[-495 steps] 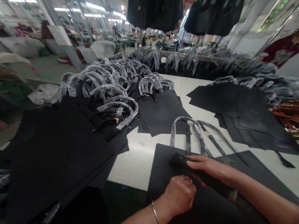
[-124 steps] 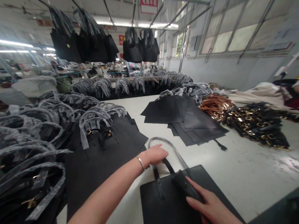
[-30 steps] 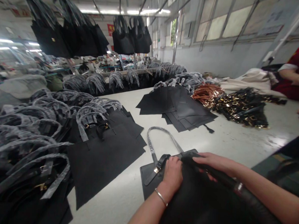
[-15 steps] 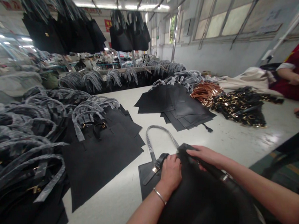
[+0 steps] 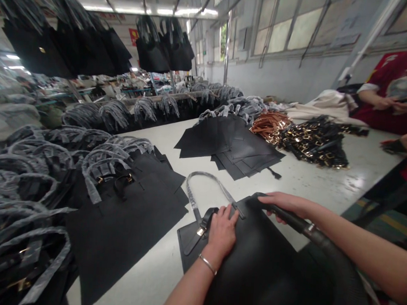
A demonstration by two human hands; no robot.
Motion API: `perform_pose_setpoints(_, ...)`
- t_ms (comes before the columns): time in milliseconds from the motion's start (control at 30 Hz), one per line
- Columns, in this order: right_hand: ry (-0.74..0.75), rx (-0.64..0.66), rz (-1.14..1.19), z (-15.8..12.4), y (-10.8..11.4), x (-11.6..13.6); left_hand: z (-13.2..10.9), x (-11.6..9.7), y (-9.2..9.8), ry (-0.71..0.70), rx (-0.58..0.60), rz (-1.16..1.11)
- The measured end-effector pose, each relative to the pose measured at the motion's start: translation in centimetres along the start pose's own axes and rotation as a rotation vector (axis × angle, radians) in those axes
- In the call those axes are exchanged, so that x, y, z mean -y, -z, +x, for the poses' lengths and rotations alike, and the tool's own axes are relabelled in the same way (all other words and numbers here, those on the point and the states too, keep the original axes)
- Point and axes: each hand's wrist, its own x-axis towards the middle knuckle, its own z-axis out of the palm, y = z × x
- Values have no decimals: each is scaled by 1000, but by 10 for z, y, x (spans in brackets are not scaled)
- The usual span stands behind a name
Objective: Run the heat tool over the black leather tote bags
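Observation:
A black tote bag [image 5: 253, 250] lies on the table in front of me, its top edge facing away. Its plastic-wrapped handle [image 5: 207, 175] loops out past that edge. My left hand [image 5: 222, 228] rests on the bag's upper part with the fingers extended, beside a black strap with a gold buckle [image 5: 201, 230]. My right hand [image 5: 289, 206] is wrapped round a black hose [image 5: 289, 217] with a metal band on it. The hose's end is over the bag's upper right corner; its thicker ribbed part runs back at the lower right.
Black bags with wrapped handles [image 5: 118, 225] are piled on the left. Further back lie black panels [image 5: 227, 144], brown straps [image 5: 269, 127] and black buckled straps [image 5: 316, 142]. Black bags [image 5: 164, 48] hang overhead. At the right, another person [image 5: 390, 98] in red holds something.
The bag's raised upper part has settled flatter. My left hand's fingers have straightened on it. The hose in my right hand shows more plainly at the corner. The view has swung slightly right.

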Motion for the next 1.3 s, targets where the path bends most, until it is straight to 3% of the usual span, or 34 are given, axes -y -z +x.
perform_pose_setpoints(167, 90, -151, 27, 22, 5, 21, 3, 2, 0, 16, 19, 18)
perform_pose_setpoints(300, 152, -278, 63, -1, 18, 15, 9, 12, 0, 60, 23, 48)
perform_pose_setpoints(433, 135, -234, 85, -53, 22, -20, 19, 28, 1, 94, -8, 92)
perform_pose_setpoints(633, 43, -206, 160, -113, 1, -89, 30, 41, 2, 105, -9, 164)
perform_pose_setpoints(767, 13, -126, 196, -124, -10, -110, 32, 41, 0, 119, -3, 194)
perform_pose_setpoints(933, 12, -29, 222, -106, -18, -99, 38, 44, 4, 95, 30, 174)
perform_pose_setpoints(1133, 170, -271, 243, -96, -12, -77, 54, 45, 18, 234, 144, 32)
perform_pose_setpoints(1300, 191, -456, 306, -120, 2, -94, 67, 47, 21, 371, 154, 2)
